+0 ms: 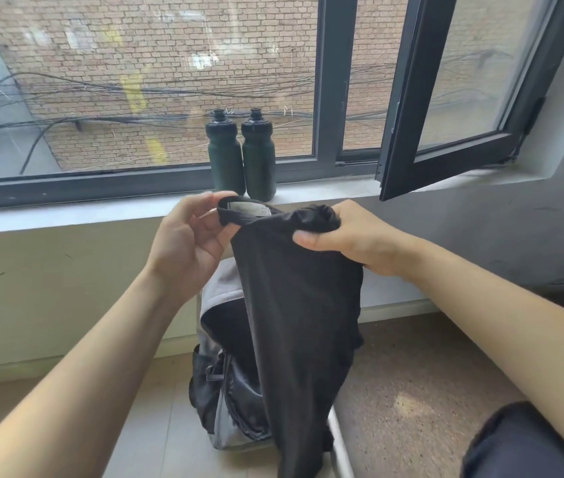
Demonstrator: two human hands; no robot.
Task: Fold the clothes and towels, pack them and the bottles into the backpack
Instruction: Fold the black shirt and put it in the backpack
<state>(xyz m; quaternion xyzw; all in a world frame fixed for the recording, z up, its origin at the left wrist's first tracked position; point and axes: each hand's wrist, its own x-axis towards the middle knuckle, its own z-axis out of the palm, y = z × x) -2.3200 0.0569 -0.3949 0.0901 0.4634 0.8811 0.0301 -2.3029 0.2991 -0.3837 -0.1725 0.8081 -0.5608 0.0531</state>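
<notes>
Hanging from both hands, the black garment (294, 305) drapes over the open grey-and-black backpack (220, 401), which stands on the floor at six o'clock. The left hand (189, 243) pinches the labelled collar edge. The right hand (360, 239), at three o'clock from it, clenches bunched cloth. At twelve o'clock, two dark green bottles (224, 157) stand upright side by side on the windowsill (84, 213).

Soft daylight coming through window (142, 81), lighting room evenly; faint reflections glazing pane; wide-angle lens bowing sill (66, 215); black garment (294, 305) losing detail; lower corners softening.
</notes>
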